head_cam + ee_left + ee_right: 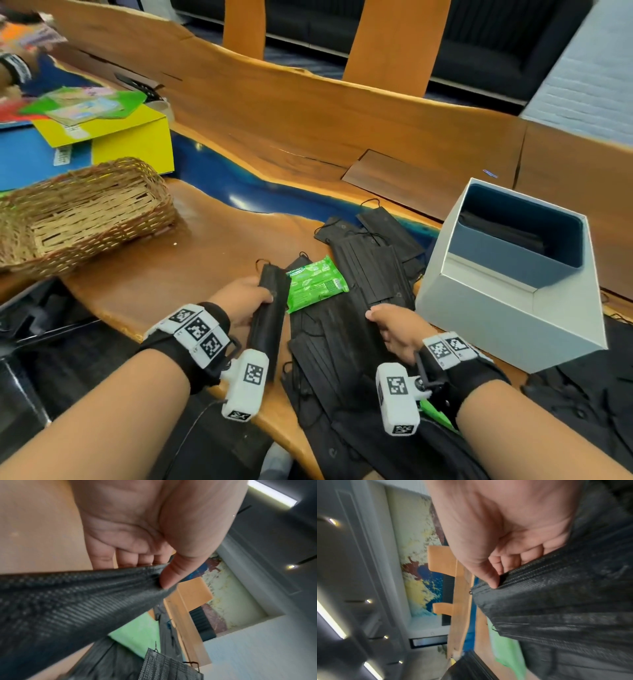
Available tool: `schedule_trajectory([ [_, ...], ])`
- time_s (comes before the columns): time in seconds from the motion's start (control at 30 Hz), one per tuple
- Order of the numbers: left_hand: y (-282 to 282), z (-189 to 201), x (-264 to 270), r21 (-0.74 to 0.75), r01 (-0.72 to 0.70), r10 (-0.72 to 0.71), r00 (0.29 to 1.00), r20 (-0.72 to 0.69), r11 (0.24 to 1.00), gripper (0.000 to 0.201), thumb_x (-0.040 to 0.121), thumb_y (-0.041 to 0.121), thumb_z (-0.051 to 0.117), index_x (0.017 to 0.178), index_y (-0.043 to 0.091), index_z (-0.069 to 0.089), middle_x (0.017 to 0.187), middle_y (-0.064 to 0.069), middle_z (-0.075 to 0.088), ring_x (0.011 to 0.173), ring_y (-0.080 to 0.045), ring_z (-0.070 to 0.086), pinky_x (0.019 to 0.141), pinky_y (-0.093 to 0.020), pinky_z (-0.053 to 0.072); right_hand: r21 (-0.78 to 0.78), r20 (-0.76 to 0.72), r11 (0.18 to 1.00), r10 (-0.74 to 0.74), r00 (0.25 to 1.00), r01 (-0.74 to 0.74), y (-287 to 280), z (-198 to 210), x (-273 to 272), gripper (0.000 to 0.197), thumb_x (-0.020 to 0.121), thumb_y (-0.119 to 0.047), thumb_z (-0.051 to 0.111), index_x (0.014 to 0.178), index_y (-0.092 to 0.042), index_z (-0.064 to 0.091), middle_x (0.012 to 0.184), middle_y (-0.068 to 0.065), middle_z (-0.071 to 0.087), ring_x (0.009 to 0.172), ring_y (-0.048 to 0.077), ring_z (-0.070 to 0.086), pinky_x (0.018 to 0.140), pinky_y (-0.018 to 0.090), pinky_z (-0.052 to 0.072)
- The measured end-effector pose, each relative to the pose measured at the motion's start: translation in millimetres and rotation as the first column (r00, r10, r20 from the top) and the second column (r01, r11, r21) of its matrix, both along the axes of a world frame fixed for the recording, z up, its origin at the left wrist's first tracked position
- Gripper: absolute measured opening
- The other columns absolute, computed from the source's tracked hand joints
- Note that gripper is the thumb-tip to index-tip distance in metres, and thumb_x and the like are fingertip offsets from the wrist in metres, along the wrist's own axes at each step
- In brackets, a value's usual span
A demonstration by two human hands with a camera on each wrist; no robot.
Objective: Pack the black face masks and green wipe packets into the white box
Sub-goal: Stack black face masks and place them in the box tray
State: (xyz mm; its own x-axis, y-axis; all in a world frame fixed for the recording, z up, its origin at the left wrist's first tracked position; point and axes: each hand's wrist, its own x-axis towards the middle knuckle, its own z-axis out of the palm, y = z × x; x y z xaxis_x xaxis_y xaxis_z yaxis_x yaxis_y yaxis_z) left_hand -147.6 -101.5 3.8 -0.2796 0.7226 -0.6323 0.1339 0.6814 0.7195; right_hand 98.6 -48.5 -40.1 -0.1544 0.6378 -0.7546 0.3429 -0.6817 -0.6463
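Note:
My left hand (251,299) grips a stack of black face masks (269,318), held on edge beside the pile; the left wrist view shows thumb and fingers pinching this stack (68,601). My right hand (390,329) pinches the edge of a black mask (556,601) on the spread pile of masks (359,301) on the wooden table. A green wipe packet (317,282) lies between the hands on the pile. The white box (507,308) stands open to the right, with black masks (507,233) inside it. A second green packet (435,413) peeks from under my right wrist.
A wicker basket (82,212) sits at the left. Behind it are a yellow box (137,144), blue sheets and coloured papers, and another person's hand (13,72). More black masks (582,394) lie at the right near edge. A raised wooden ledge (342,113) runs behind.

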Motion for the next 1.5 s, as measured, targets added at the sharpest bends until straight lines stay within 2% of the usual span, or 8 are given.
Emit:
schedule_trajectory([
  [0.07, 4.6, 17.7, -3.1, 0.072, -0.025, 0.020, 0.998, 0.064, 0.997, 0.021, 0.095, 0.003, 0.044, 0.112, 0.010, 0.054, 0.100, -0.013, 0.061, 0.084, -0.021, 0.057, 0.070, -0.030, 0.048, 0.058, -0.126, 0.995, -0.071, 0.990, 0.079, 2.1, 14.3, 4.1, 0.016, 0.094, -0.015, 0.047, 0.079, -0.018, 0.053, 0.067, 0.005, 0.050, 0.055, 0.012, 0.045, 0.054, 0.026, 0.037],
  [0.47, 24.5, 37.8, 16.7, 0.250, -0.016, -0.086, 0.917, 0.391, 0.968, 0.034, 0.102, 0.012, 0.029, 0.130, 0.016, 0.048, 0.123, -0.018, 0.059, 0.108, -0.030, 0.057, 0.094, -0.049, 0.044, 0.075, -0.590, 0.976, -0.123, 0.798, 0.206, 15.2, 111.6, 6.8, 0.029, 0.098, -0.016, 0.041, 0.111, -0.004, 0.063, 0.101, 0.012, 0.068, 0.099, 0.026, 0.062, 0.093, 0.043, 0.048],
  [0.77, 29.6, 24.1, 49.5, 0.198, -0.064, -0.089, 0.732, 0.676, 0.978, 0.035, 0.103, 0.014, 0.026, 0.123, 0.019, 0.054, 0.110, -0.012, 0.065, 0.098, -0.026, 0.061, 0.089, -0.045, 0.046, -0.033, -0.457, 0.973, -0.217, 0.863, 0.227, 18.5, 94.5, -10.1, 0.043, 0.095, -0.007, 0.046, 0.138, -0.004, 0.043, 0.129, 0.020, 0.051, 0.110, 0.029, 0.053, 0.091, 0.044, 0.047],
  [0.9, 33.1, 21.1, 58.1, 0.152, -0.066, -0.062, 0.702, 0.710, 0.986, 0.043, 0.103, 0.032, 0.024, 0.129, 0.012, 0.052, 0.120, -0.015, 0.063, 0.110, -0.030, 0.059, 0.096, -0.048, 0.044, -0.050, -0.420, 0.955, -0.286, 0.861, 0.293, 15.0, 74.7, -12.5, 0.032, 0.096, -0.004, 0.045, 0.127, 0.000, 0.050, 0.123, 0.022, 0.054, 0.096, 0.027, 0.058, 0.081, 0.042, 0.051],
  [1.03, 33.8, 15.2, 63.3, 0.126, 0.028, -0.107, 0.721, 0.685, 0.992, 0.045, 0.101, 0.038, 0.030, 0.125, 0.011, 0.055, 0.125, -0.016, 0.062, 0.112, -0.029, 0.059, 0.092, -0.047, 0.047, -0.088, -0.441, 0.950, -0.308, 0.843, 0.301, 12.1, 59.2, -12.6, 0.035, 0.097, -0.002, 0.041, 0.131, 0.002, 0.047, 0.121, 0.020, 0.055, 0.092, 0.026, 0.058, 0.079, 0.042, 0.050],
  [1.23, 33.7, 9.7, 71.0, 0.198, 0.064, -0.176, 0.761, 0.624, 0.978, 0.020, 0.099, 0.010, 0.042, 0.112, 0.013, 0.057, 0.104, -0.013, 0.068, 0.094, -0.025, 0.066, 0.083, -0.043, 0.054, -0.108, -0.448, 0.953, -0.300, 0.842, 0.283, 7.0, 59.4, -10.8, 0.024, 0.098, 0.001, 0.038, 0.085, -0.002, 0.058, 0.076, 0.013, 0.066, 0.076, 0.023, 0.061, 0.066, 0.037, 0.052],
  [1.37, 35.0, 3.1, 66.7, 0.204, 0.077, -0.175, 0.837, 0.518, 0.976, 0.025, 0.097, -0.002, 0.040, 0.111, 0.010, 0.055, 0.099, -0.012, 0.067, 0.088, -0.024, 0.065, 0.081, -0.042, 0.054, -0.134, -0.394, 0.951, -0.308, 0.866, 0.278, 6.6, 53.3, -3.3, 0.015, 0.097, -0.007, 0.045, 0.086, -0.007, 0.056, 0.080, 0.008, 0.063, 0.078, 0.019, 0.058, 0.078, 0.034, 0.051],
  [1.5, 32.0, -1.8, 46.4, 0.182, 0.099, -0.168, 0.890, 0.423, 0.978, 0.027, 0.096, -0.003, 0.041, 0.111, 0.012, 0.057, 0.102, -0.014, 0.065, 0.089, -0.026, 0.062, 0.086, -0.043, 0.051, -0.166, -0.156, 0.986, -0.047, 0.987, 0.020, 4.3, 35.0, 24.0, 0.011, 0.097, -0.021, 0.048, 0.093, -0.015, 0.057, 0.089, 0.002, 0.057, 0.082, 0.014, 0.055, 0.076, 0.031, 0.047],
])
